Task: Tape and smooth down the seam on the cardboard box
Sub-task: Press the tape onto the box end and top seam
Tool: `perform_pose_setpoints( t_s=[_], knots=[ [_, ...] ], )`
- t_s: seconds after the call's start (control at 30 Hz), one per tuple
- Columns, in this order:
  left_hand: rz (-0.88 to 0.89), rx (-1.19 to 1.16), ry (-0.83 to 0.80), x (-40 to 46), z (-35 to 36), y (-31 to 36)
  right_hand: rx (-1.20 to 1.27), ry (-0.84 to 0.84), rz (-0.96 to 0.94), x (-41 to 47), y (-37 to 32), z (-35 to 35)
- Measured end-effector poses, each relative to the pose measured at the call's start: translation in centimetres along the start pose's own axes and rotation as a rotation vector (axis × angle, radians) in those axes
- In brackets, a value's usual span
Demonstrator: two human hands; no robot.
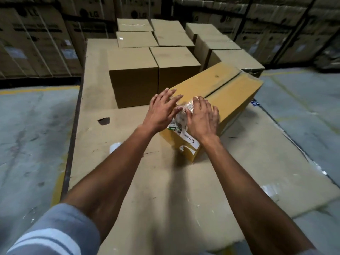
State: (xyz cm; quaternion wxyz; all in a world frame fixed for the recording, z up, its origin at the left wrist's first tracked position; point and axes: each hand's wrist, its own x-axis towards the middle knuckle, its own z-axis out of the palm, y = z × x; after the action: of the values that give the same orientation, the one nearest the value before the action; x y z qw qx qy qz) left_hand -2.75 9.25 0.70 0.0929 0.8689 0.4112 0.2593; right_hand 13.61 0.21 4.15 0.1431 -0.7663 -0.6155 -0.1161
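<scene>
A long yellow-brown cardboard box lies slanted on flattened cardboard, its top seam running from the near end toward the far right. A patch of clear tape covers the near end of the seam, over a white label. My left hand lies flat on the box's near left corner with fingers spread. On the right of the tape, my right hand presses flat on the box top, fingers spread too. Neither hand holds anything.
Several closed brown boxes stand in rows behind the yellow box. Flattened cardboard sheets cover a pallet under everything, with a small hole at left. Grey concrete floor lies on both sides. Tall stacks of printed cartons line the back.
</scene>
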Motion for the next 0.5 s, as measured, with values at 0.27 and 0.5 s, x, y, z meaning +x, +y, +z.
perform_pose_setpoints(
  t_s=[0.27,0.5],
  knots=[
    [0.117,0.194,-0.093,1.7,2.1,-2.0,-0.086,-0.073,0.021,-0.5,0.9,1.5],
    [0.164,0.203,0.008,1.6,3.9,-3.2,-0.189,-0.073,-0.009,-0.4,1.0,2.6]
  ],
)
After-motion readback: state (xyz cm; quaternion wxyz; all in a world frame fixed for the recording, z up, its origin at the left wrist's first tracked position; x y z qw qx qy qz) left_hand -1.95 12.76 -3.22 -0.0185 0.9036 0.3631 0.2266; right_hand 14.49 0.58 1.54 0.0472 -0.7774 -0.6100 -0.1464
